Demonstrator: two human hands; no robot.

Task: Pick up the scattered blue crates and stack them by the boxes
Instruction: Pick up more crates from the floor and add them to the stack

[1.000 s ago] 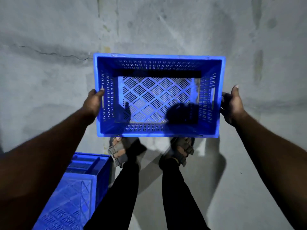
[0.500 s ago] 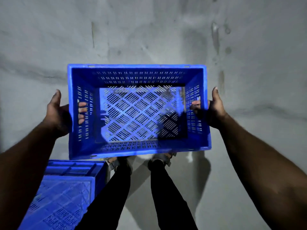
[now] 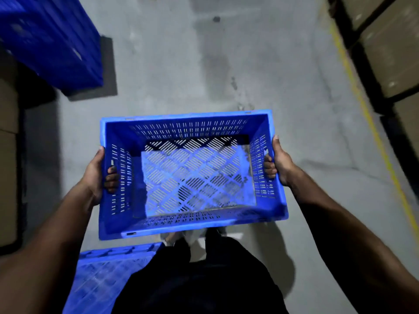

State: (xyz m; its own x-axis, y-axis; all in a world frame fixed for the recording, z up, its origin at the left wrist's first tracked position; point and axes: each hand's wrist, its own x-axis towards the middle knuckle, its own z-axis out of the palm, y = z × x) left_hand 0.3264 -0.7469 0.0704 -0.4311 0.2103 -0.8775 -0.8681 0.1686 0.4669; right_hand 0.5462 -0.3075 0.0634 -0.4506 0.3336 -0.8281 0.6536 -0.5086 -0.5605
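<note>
I hold an empty blue slotted crate (image 3: 192,177) level in front of me, above the concrete floor. My left hand (image 3: 97,175) grips its left wall, fingers through the handle slot. My right hand (image 3: 277,164) grips the right wall the same way. A second blue crate (image 3: 106,275) lies overturned on the floor at lower left, beside my legs. A tall stack of blue crates (image 3: 52,39) stands at the upper left, blurred. Cardboard boxes (image 3: 390,41) line the right edge.
More cardboard boxes (image 3: 8,155) stand along the left edge. A yellow floor line (image 3: 371,130) runs in front of the boxes on the right. Bare concrete floor (image 3: 204,64) stretches ahead between the two rows.
The view has swung from a bare stretch of floor to an aisle with boxes and a crate stack. The crate stays in both hands, held higher and closer.
</note>
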